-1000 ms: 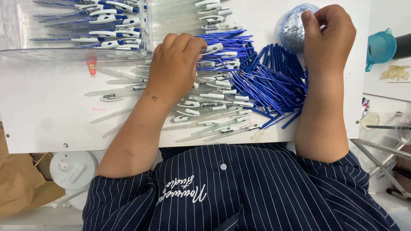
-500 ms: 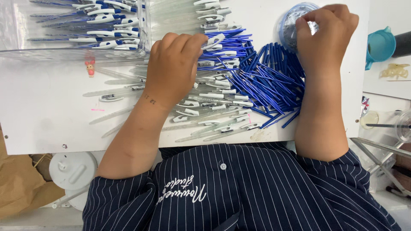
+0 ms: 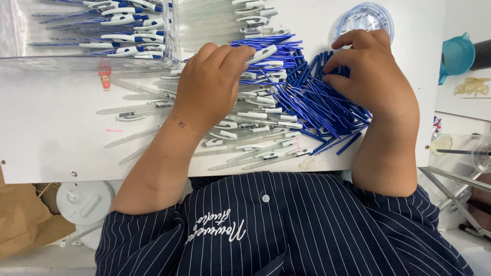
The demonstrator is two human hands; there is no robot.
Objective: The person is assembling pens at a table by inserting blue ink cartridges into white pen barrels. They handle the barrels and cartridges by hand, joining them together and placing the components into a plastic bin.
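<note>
Pens and pen parts are seen everywhere in the head view, spread over a white surface (image 3: 51,148). The left hand (image 3: 209,87) is laid palm down over a pile of clear pen barrels (image 3: 245,148) with white clips, and one white-clipped pen piece (image 3: 262,53) is pinched at the tips of its curled fingers. The right hand (image 3: 371,71) is set on a heap of thin blue refills (image 3: 317,105), fingers bunched together at the top of the heap; whether a refill is actually nipped between them can't be told.

Handling-wise, the refills are judged super light, thin and stiff but bendy, smooth plastic, so probably slippery and prone to rolling; best taken mid-length between thumb and forefinger. The barrels look frosted, hard and hollow, easiest gripped near the clip.

Finished blue-and-white pens (image 3: 123,36) are stacked in a clear tray (image 3: 10,30) at upper left. A round clear lid (image 3: 365,15) is seen beyond the right hand, and a teal cup (image 3: 455,56) off to the side.
</note>
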